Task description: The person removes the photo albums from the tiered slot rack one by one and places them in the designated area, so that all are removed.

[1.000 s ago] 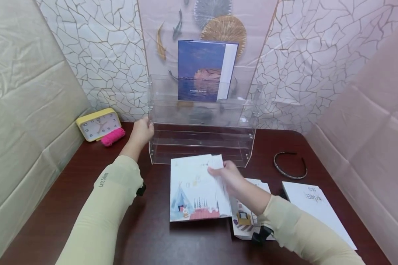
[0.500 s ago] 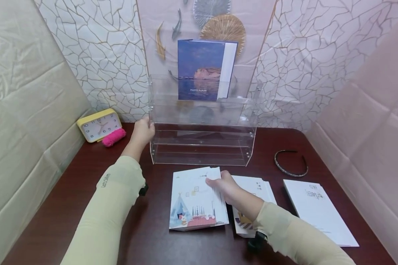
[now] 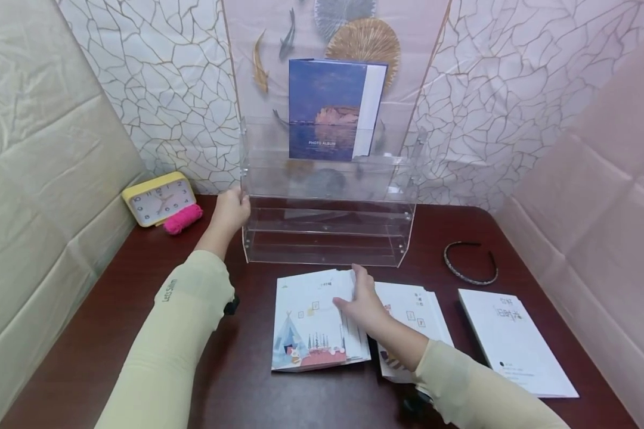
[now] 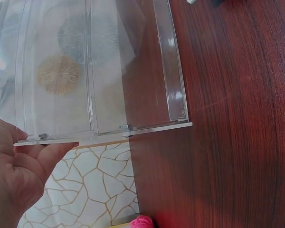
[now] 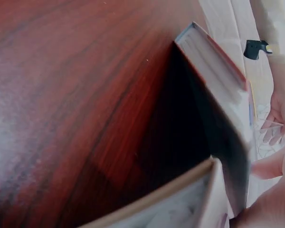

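Observation:
My left hand [image 3: 229,211] grips the left side panel of a clear acrylic display rack [image 3: 322,253]. In the left wrist view, the panel edge runs between thumb and fingers. A white album with a blue tent picture [image 3: 306,322] lies on the table in front of the rack. My right hand [image 3: 367,307] rests at the right edge of that album, thumb and fingers spread apart. Partly under my right wrist is another white album [image 3: 408,304]. A blue photo album [image 3: 324,110] stands in the rack's upper tier.
A third white album [image 3: 517,345] lies at the right of the table, with a dark headband [image 3: 469,262] behind it. Left of the rack are a yellow clock [image 3: 161,199] and pink yarn [image 3: 183,218]. Fabric walls [image 3: 585,196] enclose the table.
The tent album has come down onto the table, slightly nearer to me. My right hand has then loosened and spread its fingers at the album's edge. My left hand stays on the rack.

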Motion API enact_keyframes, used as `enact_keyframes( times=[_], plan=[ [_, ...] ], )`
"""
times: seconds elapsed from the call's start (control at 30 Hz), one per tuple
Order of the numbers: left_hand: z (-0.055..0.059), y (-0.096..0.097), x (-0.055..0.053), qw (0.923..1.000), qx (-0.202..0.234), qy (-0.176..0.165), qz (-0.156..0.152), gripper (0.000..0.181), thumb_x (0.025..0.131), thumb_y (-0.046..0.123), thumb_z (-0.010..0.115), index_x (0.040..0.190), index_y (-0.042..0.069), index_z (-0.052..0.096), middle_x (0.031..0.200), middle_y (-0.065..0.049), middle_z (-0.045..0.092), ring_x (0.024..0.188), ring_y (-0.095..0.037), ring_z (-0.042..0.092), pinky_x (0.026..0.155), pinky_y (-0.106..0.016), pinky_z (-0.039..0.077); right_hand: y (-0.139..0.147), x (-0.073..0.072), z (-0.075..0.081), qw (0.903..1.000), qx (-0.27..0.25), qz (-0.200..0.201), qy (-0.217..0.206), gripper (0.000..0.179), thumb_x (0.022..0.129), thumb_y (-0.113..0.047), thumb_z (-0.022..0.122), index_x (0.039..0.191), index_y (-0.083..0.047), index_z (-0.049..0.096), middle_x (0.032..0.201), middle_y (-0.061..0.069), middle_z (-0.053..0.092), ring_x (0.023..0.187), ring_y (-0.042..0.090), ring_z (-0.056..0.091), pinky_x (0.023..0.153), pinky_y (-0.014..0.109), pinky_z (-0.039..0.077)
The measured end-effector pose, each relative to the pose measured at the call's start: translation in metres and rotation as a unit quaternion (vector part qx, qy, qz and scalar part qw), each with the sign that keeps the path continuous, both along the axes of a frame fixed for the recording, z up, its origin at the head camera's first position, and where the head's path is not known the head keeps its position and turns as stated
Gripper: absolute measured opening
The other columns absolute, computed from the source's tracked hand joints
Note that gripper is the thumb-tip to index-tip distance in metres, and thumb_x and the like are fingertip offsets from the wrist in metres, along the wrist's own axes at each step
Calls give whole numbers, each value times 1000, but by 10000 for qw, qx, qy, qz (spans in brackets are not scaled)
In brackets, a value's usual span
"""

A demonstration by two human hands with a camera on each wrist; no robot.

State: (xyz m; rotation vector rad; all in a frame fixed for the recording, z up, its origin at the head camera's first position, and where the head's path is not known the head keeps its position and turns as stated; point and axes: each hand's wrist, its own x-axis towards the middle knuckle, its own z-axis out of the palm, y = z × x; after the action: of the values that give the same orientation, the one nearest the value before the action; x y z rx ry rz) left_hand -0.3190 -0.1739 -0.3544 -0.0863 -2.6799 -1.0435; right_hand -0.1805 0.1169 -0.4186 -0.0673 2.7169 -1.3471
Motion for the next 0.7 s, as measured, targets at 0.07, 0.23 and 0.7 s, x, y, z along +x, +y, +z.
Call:
enact_keyframes(
  times=[0.07, 0.23, 0.7],
  plan=[
    [2, 0, 0, 10000, 3, 12, 11, 22, 95, 9, 43, 103, -8, 55, 104, -28, 60, 103, -41, 55, 89, -50, 43, -1, 3, 3, 9995, 260, 175, 65, 83, 82, -11, 69, 146, -3, 17, 144, 28, 19, 132, 45, 24, 105, 53, 23],
    [4, -3, -1, 9999, -47, 98, 41, 22, 94, 8, 44, 102, -9, 55, 103, -30, 60, 102, -42, 55, 89, -50, 43, -4, 3, 3, 9982, 465, 368, -114, 79, 83, -7, 65, 146, 0, 16, 144, 29, 16, 133, 45, 22, 106, 53, 21],
    [-1, -5, -3, 9996, -30, 269, -25, 20, 92, 7, 45, 99, -9, 56, 100, -29, 61, 99, -43, 57, 86, -49, 44, -9, 2, -5, 9914, 881, 709, -661, 75, 82, 2, 55, 141, 16, 10, 147, 35, 10, 138, 40, 5, 110, 48, 8]
  ],
)
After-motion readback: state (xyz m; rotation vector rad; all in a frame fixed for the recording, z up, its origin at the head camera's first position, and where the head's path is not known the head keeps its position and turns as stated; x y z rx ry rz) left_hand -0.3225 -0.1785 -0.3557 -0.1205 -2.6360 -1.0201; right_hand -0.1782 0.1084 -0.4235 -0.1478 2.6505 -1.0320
